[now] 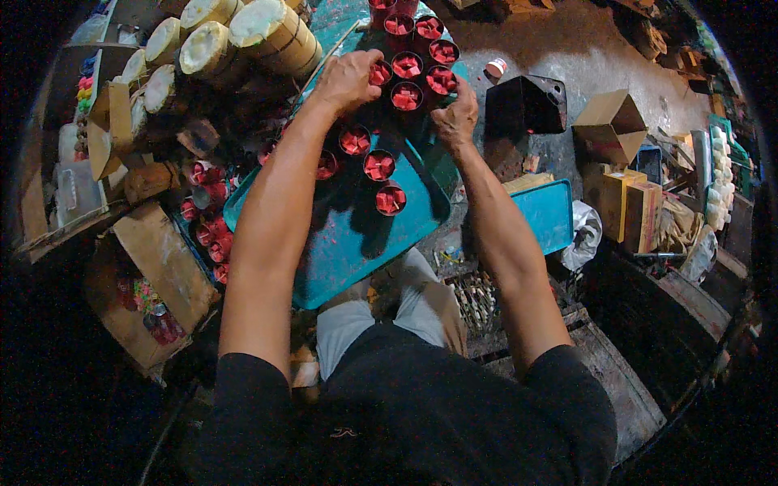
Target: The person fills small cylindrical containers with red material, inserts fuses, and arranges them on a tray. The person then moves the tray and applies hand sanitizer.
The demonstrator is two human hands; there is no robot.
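Note:
A cluster of dark round cups filled with red chunks (407, 65) stands at the far end of a teal tray. My left hand (348, 81) is closed against the left side of this cluster, its fingers curled at a cup (379, 74). On the opposite side my right hand (456, 116) has its fingers bent round the edge of another cup (442, 79). Nearer to me, several more filled cups (379, 165) stand apart from the cluster on the teal tray (365, 251). My fingertips are partly hidden by the cups.
More red-filled cups (212, 231) crowd left of the tray, beside an open cardboard box (162, 259). Large pale cylinders (275, 36) are stacked at the far left. Right of me are a black bin (527, 105), a second teal tray (541, 215) and cardboard boxes (612, 125).

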